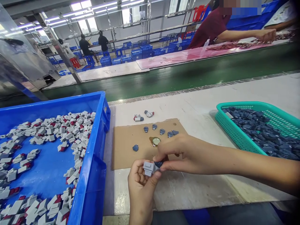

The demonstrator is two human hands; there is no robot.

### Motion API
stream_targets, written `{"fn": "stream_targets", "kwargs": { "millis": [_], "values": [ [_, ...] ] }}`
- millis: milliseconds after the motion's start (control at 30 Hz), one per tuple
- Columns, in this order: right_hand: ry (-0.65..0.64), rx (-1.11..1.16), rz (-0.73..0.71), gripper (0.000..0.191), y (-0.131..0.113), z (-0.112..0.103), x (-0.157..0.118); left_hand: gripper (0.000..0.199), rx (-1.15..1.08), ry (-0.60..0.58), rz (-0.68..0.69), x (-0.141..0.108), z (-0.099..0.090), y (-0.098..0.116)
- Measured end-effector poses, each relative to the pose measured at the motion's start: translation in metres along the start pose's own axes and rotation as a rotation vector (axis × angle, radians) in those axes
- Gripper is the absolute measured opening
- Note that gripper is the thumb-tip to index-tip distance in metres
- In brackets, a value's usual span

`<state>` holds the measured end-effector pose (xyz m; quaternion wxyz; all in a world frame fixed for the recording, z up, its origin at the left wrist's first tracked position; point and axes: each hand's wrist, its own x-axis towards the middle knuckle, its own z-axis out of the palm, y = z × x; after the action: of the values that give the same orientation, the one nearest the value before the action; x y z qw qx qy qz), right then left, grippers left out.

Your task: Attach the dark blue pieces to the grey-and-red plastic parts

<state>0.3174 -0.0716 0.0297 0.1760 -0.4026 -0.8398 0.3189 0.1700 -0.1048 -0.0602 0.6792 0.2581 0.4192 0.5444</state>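
Observation:
My left hand (pixel 142 190) holds a light grey blocky part (pixel 148 168) between thumb and fingers. From the right, my right hand (pixel 179 153) pinches a dark blue piece (pixel 158 163) against the grey part's right end. Beyond my hands lies a cardboard sheet (pixel 124 147) with several loose dark blue pieces (pixel 135 147) and a bottle cap (pixel 155 141) holding something pale. Two grey parts with dark blue and red pieces (pixel 149 114) rest on the table behind the cardboard.
On the left stands a blue crate (pixel 93 156) of grey and red parts. A green basket (pixel 236 134) of dark blue pieces is at the right. Behind the table (pixel 201 109) runs a green conveyor (pixel 131 86); a person in dark red (pixel 208 28) reaches over its far side.

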Motion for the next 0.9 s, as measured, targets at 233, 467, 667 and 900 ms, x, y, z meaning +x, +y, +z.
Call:
{"fn": "stream_targets", "kwargs": {
  "millis": [233, 467, 667, 900],
  "values": [
    [0.231, -0.039, -0.122, 0.025, 0.013, 0.029, -0.004, 0.028, -0.109, -0.087, -0.018, 0.004, -0.003, 0.001],
    [0.454, -0.32, -0.236, 0.049, 0.018, 0.066, 0.009, 0.023, -0.216, -0.213, -0.057, 0.005, -0.011, 0.003],
    [0.485, -0.488, -0.267, 0.042, 0.018, 0.068, 0.02, 0.025, -0.321, -0.136, -0.099, 0.006, -0.016, 0.0],
    [0.513, -0.64, -0.352, 0.046, 0.021, 0.06, 0.025, 0.023, -0.367, -0.12, -0.119, 0.006, -0.015, 0.001]
  ]
}}
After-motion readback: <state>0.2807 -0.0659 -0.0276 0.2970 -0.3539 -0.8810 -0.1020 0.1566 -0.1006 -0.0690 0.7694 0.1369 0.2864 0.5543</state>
